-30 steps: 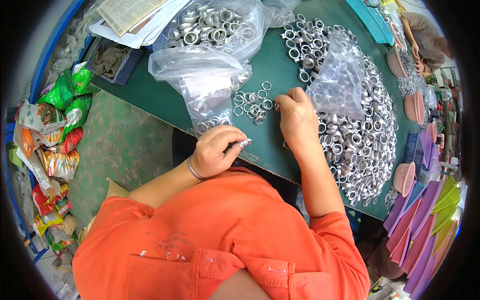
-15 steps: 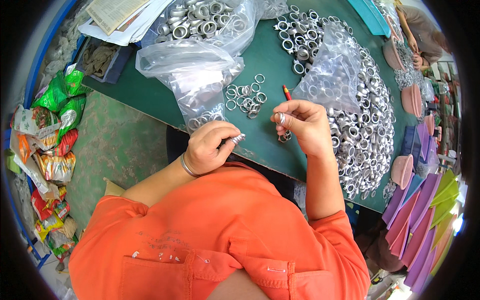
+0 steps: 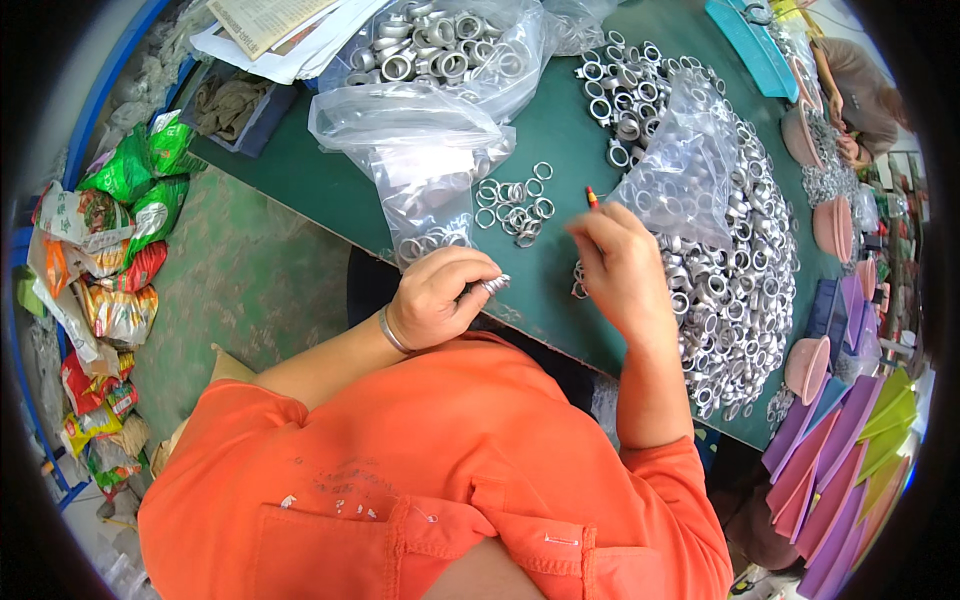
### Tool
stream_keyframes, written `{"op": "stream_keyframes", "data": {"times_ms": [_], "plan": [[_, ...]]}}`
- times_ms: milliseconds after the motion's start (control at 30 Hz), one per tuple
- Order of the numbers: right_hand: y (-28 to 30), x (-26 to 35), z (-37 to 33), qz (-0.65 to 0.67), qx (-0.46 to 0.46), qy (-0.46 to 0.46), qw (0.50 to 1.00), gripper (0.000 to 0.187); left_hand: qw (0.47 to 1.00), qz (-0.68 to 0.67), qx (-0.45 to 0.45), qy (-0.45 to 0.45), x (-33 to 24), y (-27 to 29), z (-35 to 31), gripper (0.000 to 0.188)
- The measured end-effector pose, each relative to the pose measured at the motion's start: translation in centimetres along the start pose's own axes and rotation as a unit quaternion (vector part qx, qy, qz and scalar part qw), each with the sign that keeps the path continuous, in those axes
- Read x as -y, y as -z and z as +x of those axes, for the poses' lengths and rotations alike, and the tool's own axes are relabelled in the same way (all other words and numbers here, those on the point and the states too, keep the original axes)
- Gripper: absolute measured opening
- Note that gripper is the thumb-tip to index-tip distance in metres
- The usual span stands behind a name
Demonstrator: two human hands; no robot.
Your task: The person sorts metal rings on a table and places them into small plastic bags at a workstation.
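Observation:
My left hand (image 3: 440,298) is closed around a short stack of silver metal rings (image 3: 496,284), whose edges stick out past the thumb and forefinger at the table's front edge. To the right, my right hand (image 3: 622,268) hovers over the table with bent fingers; its fingertips are smeared, so whether they hold anything cannot be made out. Beside it lie a few rings (image 3: 580,280), partly hidden, and a red pen (image 3: 592,198). Between and beyond my hands sits a small group of loose rings (image 3: 516,208). A clear plastic bag (image 3: 425,190) holding rings lies just past my left hand.
A large heap of silver rings (image 3: 735,320) covers the table's right side, with a clear bag (image 3: 680,185) on it. Thicker rings (image 3: 440,45) fill another bag at the back. Papers (image 3: 265,45) and a grey bin (image 3: 250,120) stand back left. Another person (image 3: 855,95) works far right.
My right hand has turned and shifted right and slightly down; the ring seen at its fingertips no longer shows. My left hand still grips its rings. The whole view has shifted slightly.

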State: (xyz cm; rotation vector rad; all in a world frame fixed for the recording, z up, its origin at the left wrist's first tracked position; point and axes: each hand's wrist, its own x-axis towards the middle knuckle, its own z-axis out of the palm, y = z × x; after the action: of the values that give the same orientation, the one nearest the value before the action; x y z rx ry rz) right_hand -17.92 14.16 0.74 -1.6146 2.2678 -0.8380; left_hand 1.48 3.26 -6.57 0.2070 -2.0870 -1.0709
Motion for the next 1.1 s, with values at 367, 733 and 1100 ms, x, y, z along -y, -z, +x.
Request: {"op": "stream_keyframes", "data": {"times_ms": [367, 733, 1100], "plan": [[-2.7, -1.3, 1.5, 0.084, -0.026, -0.061, 0.994, 0.012, 1.0, 0.007, -0.007, -0.015, 0.2, -0.1, -0.1, 0.025], [-1.0, -1.3, 0.4, 0.54, 0.082, -0.243, 0.801, 0.012, 1.0, 0.012, -0.006, -0.015, 0.0, -0.1, 0.1, 0.025], [-1.0, -1.6, -0.3, 0.592, 0.094, -0.245, 0.762, 0.015, 1.0, 0.013, -0.004, -0.006, 0.1, -0.1, -0.1, 0.024]]}}
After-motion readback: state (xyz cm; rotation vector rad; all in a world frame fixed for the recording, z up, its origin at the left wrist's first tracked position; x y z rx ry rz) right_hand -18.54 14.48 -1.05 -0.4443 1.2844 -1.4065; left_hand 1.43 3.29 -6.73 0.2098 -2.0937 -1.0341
